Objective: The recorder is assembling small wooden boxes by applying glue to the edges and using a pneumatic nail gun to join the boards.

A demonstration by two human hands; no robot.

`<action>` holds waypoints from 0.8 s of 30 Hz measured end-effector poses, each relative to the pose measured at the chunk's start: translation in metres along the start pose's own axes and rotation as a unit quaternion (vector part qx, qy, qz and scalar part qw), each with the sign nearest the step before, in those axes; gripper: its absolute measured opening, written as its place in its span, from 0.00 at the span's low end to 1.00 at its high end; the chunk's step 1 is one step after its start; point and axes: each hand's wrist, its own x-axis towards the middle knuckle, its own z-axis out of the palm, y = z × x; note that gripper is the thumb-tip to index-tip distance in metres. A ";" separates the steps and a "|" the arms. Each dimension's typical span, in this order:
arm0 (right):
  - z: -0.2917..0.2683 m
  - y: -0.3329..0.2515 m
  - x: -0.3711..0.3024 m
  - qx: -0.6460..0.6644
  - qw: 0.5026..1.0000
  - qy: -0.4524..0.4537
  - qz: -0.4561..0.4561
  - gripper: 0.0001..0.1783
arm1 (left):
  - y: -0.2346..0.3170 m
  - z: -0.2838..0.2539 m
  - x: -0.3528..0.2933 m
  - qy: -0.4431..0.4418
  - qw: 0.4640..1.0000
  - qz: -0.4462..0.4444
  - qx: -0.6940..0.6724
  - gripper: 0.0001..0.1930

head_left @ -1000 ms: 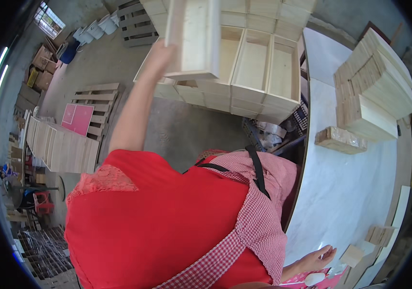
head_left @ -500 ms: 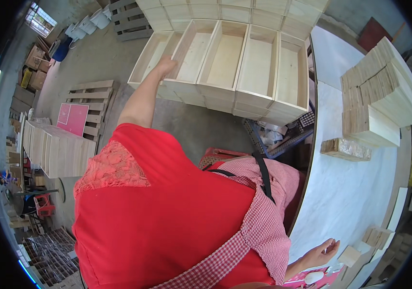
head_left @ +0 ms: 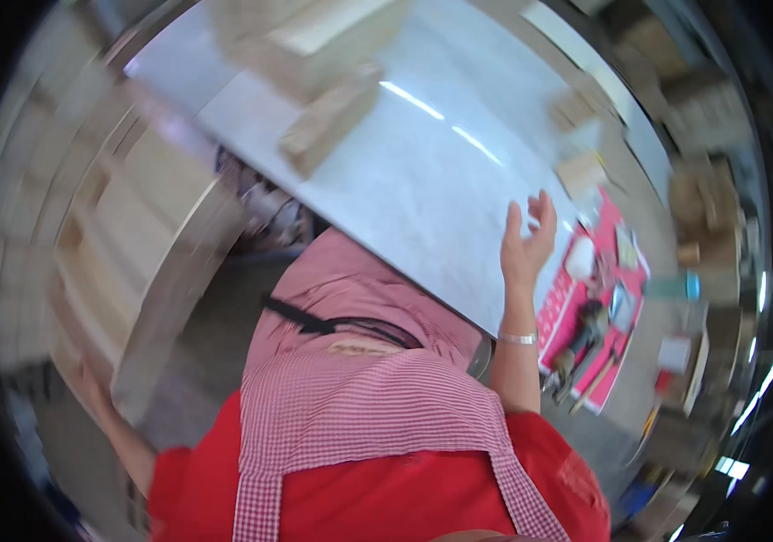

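Observation:
At the left, my left hand point(head_left: 90, 387) rests by the near end of several open, pale wooden trays point(head_left: 162, 185); motion smears its fingers, so its grip is unclear. Above the right part of the white marbled table point(head_left: 440, 208), my right hand point(head_left: 529, 244) is raised with fingers apart and nothing in it. A silvery bracelet circles that wrist. Close to the right hand lies a pink mat point(head_left: 552, 312) with a white rounded object point(head_left: 580, 258) and a dark hand tool point(head_left: 590, 327) on it.
Blurred pale boards point(head_left: 341, 32) are stacked on the table's far left part, beside a brownish block point(head_left: 332, 119). Small wooden pieces point(head_left: 582, 173) lie near the far right edge. Under the table's left side stands a bin of scraps point(head_left: 269, 217). Cardboard boxes point(head_left: 704, 203) line the right.
My view has swung right toward the table, so the trays now appear at the left. My left hand remains by the trays; my right hand is more fully in view over the table.

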 end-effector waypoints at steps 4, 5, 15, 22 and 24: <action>-0.024 0.083 0.052 -0.145 0.966 0.213 0.022 0.40 | 0.148 0.054 -0.047 0.246 0.923 0.204 0.215 0.24; -0.030 0.097 0.063 -0.145 0.963 0.223 0.035 0.40 | 0.172 0.061 -0.052 0.246 0.920 0.220 0.211 0.24; 0.008 0.166 0.167 -0.260 0.886 0.255 0.287 0.62 | 0.442 0.246 -0.228 0.050 0.791 0.607 0.059 0.21; 0.012 0.200 0.168 -0.180 0.913 0.293 0.219 0.46 | 0.524 0.320 -0.299 -0.102 0.733 0.671 -0.047 0.25; 0.011 0.210 0.163 -0.169 0.917 0.283 0.224 0.55 | 0.557 0.338 -0.308 -0.112 0.715 0.686 -0.069 0.26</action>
